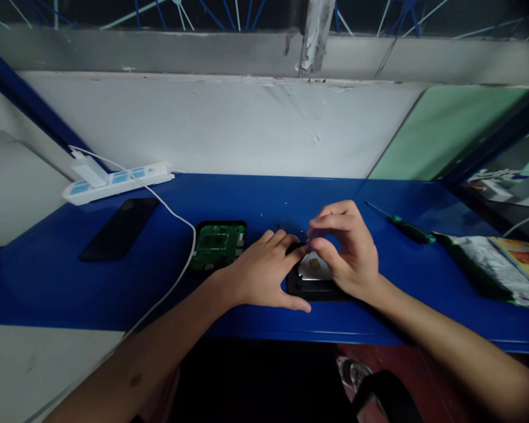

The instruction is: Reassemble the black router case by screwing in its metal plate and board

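Note:
My left hand [267, 267] lies flat with its fingers spread, the fingertips against the left edge of a black case part [311, 289]. A silvery metal plate [307, 269] with a small tan square on it sits inside that part. Over it, my right hand [352, 249] pinches a small purple-handled screwdriver [314, 236] between thumb and fingers, pointing downward near the plate's upper left corner. The tool's tip is hard to make out. Left of my left hand rests a green circuit board [216, 244] in a black housing.
A black phone [120, 229] and a white power strip [119, 182] lie on the left, with a white cable [176, 217] crossing the blue table [264, 194]. On the right are a green-handled screwdriver [412, 229] and a crumpled packet [496, 264]. Small scraps lie behind my hands.

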Motion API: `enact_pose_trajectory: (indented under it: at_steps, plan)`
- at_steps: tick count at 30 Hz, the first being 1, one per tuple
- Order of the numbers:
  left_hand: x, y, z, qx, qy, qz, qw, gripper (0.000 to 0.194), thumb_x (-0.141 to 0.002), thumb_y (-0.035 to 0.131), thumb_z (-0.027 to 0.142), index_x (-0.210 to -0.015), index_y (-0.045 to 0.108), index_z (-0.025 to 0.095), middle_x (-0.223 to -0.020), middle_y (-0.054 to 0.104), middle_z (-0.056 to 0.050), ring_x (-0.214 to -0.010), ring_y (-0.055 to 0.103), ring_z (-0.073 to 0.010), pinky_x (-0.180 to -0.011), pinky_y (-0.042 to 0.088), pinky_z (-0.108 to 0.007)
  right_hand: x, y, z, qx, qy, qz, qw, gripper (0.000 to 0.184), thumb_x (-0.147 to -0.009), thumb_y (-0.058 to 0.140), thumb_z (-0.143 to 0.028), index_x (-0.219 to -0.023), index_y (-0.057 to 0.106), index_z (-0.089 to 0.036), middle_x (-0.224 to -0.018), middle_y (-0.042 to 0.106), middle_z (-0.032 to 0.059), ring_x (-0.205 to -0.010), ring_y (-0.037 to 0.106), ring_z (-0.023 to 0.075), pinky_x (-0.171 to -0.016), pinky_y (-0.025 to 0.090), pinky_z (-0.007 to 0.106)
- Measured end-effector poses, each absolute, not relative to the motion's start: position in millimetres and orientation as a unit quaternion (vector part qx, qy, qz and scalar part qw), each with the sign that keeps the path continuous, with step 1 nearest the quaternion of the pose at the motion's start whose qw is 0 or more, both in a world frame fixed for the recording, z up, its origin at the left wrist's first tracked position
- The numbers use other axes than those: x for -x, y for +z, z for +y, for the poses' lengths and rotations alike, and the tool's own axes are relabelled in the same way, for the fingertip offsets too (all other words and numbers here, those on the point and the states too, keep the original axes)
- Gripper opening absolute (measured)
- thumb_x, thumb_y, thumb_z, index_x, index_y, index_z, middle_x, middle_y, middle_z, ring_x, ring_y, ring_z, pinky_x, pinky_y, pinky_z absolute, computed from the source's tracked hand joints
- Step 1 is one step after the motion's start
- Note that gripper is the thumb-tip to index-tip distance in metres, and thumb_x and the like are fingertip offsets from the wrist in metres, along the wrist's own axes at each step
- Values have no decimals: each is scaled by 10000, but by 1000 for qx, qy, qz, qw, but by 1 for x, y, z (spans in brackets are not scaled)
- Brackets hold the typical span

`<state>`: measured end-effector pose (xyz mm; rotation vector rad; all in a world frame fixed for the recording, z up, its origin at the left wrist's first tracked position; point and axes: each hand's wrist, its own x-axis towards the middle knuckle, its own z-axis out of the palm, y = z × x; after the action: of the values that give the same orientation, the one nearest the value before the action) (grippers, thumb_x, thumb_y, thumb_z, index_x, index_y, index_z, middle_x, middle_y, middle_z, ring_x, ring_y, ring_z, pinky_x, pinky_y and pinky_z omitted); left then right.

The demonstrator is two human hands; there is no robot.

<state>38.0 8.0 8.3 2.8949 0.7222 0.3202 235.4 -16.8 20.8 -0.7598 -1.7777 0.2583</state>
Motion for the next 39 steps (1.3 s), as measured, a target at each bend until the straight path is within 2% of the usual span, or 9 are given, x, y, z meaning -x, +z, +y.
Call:
enact_pose_trajectory:
  at_steps: [3, 8, 12, 15, 19, 22, 25, 29, 39]
  plan:
    - [-39, 9, 8, -963, 101, 241, 62, 940, -726, 650, 814, -1371, 502, 145, -1380, 537, -200, -1237, 484, -399, -1030, 364, -527, -235, 23, -16, 312, 85, -759, 565, 255, -902, 692, -258, -1145, 628, -304, -975, 581, 41, -891, 607, 206, -707, 572, 403]
    - [-39, 12, 8, -964, 98, 240, 62, 897, -724, 657, 809, -1319, 541, 148, -1307, 579, -183, -1169, 519, -382, -1012, 378, -515, -232, 23, -17, 284, 68, -755, 588, 329, -855, 723, -122, -1121, 651, -302, -952, 651, 34, -872, 645, 204, -702, 585, 398]
    - [-38, 11, 8, -963, 113, 235, 61, 904, -726, 652, 814, -1328, 536, 150, -1291, 571, -174, -1172, 508, -379, -1000, 386, -502, -231, 23, -24, 309, 128, -735, 590, 385, -949, 570, -130, -1296, 574, -296, -1096, 718, 54, -952, 709, 208, -774, 622, 410]
    - [-38, 11, 9, -963, 114, 237, 62, 907, -712, 668, 811, -1317, 548, 146, -1258, 579, -169, -1130, 526, -362, -989, 395, -488, -232, 23, -25, 311, 157, -739, 577, 331, -1005, 449, -183, -1292, 585, -277, -1191, 703, 69, -1032, 703, 221, -828, 618, 441]
    - [-39, 11, 8, -964, 100, 239, 57, 894, -720, 649, 818, -1302, 559, 145, -1302, 569, -185, -1156, 522, -375, -1005, 390, -497, -235, 22, -19, 307, 118, -755, 568, 293, -945, 617, -281, -1238, 618, -293, -1092, 665, 73, -972, 662, 240, -772, 600, 457]
    - [-39, 11, 8, -964, 99, 240, 48, 891, -730, 638, 819, -1308, 550, 147, -1329, 561, -188, -1189, 510, -384, -1020, 380, -504, -235, 22, -17, 313, 70, -756, 571, 338, -884, 710, -220, -1204, 640, -305, -961, 647, 45, -867, 619, 211, -712, 571, 413]
    - [-38, 10, 9, -965, 106, 235, 46, 904, -730, 631, 827, -1308, 549, 136, -1304, 572, -185, -1155, 526, -374, -1010, 387, -499, -232, 24, -20, 324, 99, -745, 575, 395, -915, 643, -139, -1271, 601, -306, -1004, 659, 42, -877, 638, 194, -718, 576, 393]
    - [-38, 11, 9, -964, 114, 233, 51, 898, -732, 631, 826, -1309, 554, 143, -1278, 573, -179, -1124, 528, -362, -981, 402, -483, -231, 23, -24, 328, 163, -743, 559, 390, -984, 487, -132, -1337, 538, -288, -1114, 667, 63, -932, 671, 184, -771, 591, 398]
    - [-39, 13, 7, -965, 92, 240, 45, 875, -734, 629, 826, -1255, 587, 125, -1224, 596, -176, -1093, 527, -358, -983, 390, -482, -233, 18, -18, 335, 149, -751, 549, 394, -924, 626, -192, -1297, 540, -290, -1119, 554, 64, -941, 638, 209, -747, 579, 421]
